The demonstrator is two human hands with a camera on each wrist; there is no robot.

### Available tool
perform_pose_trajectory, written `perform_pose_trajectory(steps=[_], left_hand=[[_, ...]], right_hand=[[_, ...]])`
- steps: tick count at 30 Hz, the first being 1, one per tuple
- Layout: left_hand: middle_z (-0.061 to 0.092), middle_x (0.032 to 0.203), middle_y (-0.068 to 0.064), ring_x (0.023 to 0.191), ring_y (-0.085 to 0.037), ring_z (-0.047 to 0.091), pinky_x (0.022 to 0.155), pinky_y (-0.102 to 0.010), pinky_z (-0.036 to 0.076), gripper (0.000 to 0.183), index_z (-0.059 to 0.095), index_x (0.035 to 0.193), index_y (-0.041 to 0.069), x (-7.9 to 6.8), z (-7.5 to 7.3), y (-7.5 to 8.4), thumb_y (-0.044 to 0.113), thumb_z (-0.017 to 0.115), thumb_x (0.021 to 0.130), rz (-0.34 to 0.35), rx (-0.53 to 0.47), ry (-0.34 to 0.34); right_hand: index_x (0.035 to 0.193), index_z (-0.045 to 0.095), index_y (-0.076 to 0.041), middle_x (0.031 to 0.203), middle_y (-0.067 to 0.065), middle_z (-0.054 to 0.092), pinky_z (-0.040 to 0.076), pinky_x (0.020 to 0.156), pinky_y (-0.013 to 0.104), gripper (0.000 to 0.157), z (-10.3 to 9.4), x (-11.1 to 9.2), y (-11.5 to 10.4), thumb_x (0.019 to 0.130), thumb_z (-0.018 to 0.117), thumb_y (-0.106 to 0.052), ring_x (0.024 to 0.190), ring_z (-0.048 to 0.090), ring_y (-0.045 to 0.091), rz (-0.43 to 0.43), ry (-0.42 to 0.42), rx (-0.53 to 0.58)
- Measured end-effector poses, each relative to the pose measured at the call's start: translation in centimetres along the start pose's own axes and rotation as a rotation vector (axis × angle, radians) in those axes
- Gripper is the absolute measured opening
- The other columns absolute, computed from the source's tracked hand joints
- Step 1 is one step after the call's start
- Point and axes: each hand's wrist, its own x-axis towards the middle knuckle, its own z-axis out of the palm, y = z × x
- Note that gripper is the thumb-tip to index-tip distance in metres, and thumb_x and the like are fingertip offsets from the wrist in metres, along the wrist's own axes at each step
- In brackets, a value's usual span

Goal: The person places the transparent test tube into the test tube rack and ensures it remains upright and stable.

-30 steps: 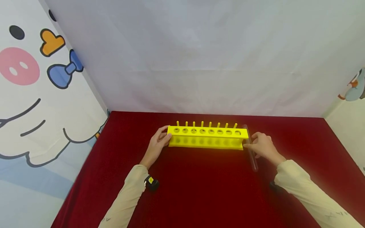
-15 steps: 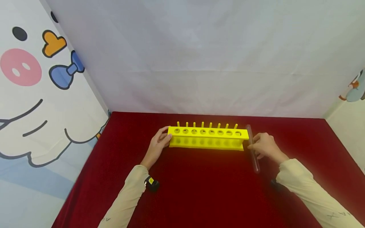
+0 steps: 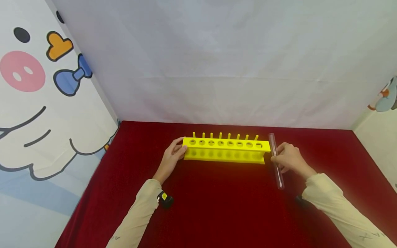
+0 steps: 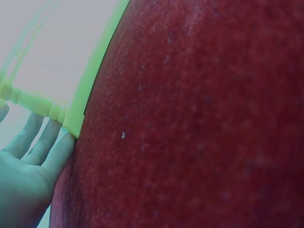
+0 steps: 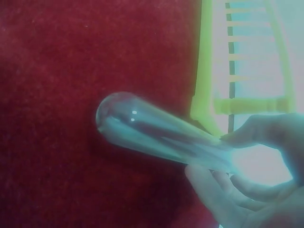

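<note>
A yellow test tube rack (image 3: pixel 226 148) stands on the red cloth, with a row of round holes along its top and short pegs behind. My left hand (image 3: pixel 169 156) holds its left end, thumb in front; in the left wrist view, fingers (image 4: pixel 57 152) touch the rack's end post. Just right of the rack, my right hand (image 3: pixel 289 158) pinches a clear test tube (image 3: pixel 279 177) between thumb and fingers. The tube slants, and its rounded end (image 5: pixel 116 116) points toward the near side. Whether the tube touches the cloth I cannot tell.
Dark red cloth (image 3: pixel 217 206) covers the table. A white sheet (image 3: pixel 217 69) hangs behind it, and a cartoon-printed panel (image 3: pixel 31 131) stands at the left. Dark wrist devices show at the left cuff (image 3: pixel 165 199) and under the right sleeve.
My right hand has moved slightly right with the test tube, opening a small gap from the rack's right end. The left hand and the rack have stayed put.
</note>
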Motion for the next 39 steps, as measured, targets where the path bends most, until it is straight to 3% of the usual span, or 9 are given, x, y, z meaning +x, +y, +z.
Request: perform_pose_trajectory(steps=[11, 29, 34, 39], left_hand=[[0.058, 0.123, -0.015, 0.108, -0.029, 0.059, 0.094, -0.042, 0.047, 0.053, 0.042, 0.141, 0.018, 0.0, 0.1, 0.0, 0.039, 0.058, 0.094, 0.008, 0.005, 0.007], [0.059, 0.123, -0.013, 0.108, -0.027, 0.059, 0.093, -0.042, 0.047, 0.050, 0.044, 0.140, 0.021, 0.1, 0.2, 0.2, 0.038, 0.057, 0.095, 0.003, 0.008, 0.015], [0.059, 0.122, -0.015, 0.108, -0.028, 0.059, 0.094, -0.043, 0.047, 0.054, 0.042, 0.141, 0.017, 0.0, 0.2, 0.1, 0.039, 0.057, 0.094, 0.020, 0.019, 0.016], [0.059, 0.122, -0.011, 0.109, -0.025, 0.059, 0.094, -0.041, 0.047, 0.052, 0.043, 0.140, 0.024, -0.2, 0.1, -0.1, 0.043, 0.057, 0.093, 0.020, 0.034, 0.014]], right_hand=[[0.109, 0.042, 0.011, 0.077, 0.018, 0.063, 0.055, 0.051, 0.038, 0.043, -0.5, -0.3, -0.1, 0.084, 0.068, -0.012, 0.055, 0.064, 0.025, -0.019, 0.019, 0.028], [0.111, 0.042, 0.011, 0.080, 0.019, 0.062, 0.056, 0.052, 0.039, 0.042, -1.0, -0.9, -0.1, 0.084, 0.066, -0.011, 0.057, 0.065, 0.024, -0.029, 0.041, 0.048], [0.112, 0.042, 0.010, 0.081, 0.019, 0.062, 0.056, 0.053, 0.039, 0.043, -1.1, -1.1, -0.2, 0.084, 0.066, -0.011, 0.058, 0.065, 0.025, -0.034, 0.045, 0.050], [0.114, 0.041, 0.009, 0.085, 0.020, 0.062, 0.056, 0.055, 0.038, 0.045, -1.4, -1.4, -0.4, 0.085, 0.067, -0.012, 0.060, 0.065, 0.025, -0.037, 0.046, 0.055]])
